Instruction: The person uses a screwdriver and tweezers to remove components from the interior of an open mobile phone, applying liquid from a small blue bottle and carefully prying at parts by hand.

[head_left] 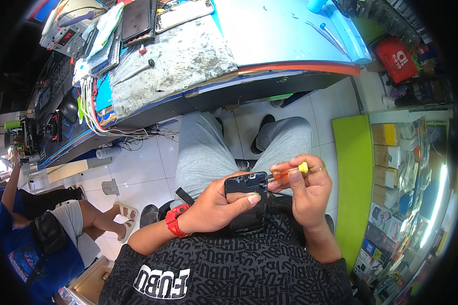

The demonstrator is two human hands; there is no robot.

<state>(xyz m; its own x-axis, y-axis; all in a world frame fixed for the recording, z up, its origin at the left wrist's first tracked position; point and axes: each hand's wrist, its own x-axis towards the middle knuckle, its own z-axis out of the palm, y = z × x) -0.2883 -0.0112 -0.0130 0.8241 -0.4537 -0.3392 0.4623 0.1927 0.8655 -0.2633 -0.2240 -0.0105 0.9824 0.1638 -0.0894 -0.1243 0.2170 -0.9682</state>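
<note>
Phone (pixel 250 217) is held over the lap, just in front of the torso. Long axis runs up-down in view, 1 short end toward the grey trousers (pixel 204 145), other end toward the shirt (pixel 229 269). Left hand (pixel 212 209) grips it from the left side, thumb laid across the upward face. Right hand (pixel 309 192) grips a screwdriver (pixel 285 174) in pinched fingers — orange-red handle, yellow cap. Screwdriver lies nearly level across the view: cap right, shaft pointing left and slightly down at the phone's far right corner. Tip at that corner; contact or tiny gap, cannot tell.

Writing: shirt is black with a repeated dark letter pattern, plus 1 patch of big white block letters. Red bag (pixel 396 59) at upper right has white lettering. Grey bench unit (pixel 61 39) at upper left shows lit red digits on a small display. Red watch (pixel 175 221) on left wrist — markings too small to read.
</note>
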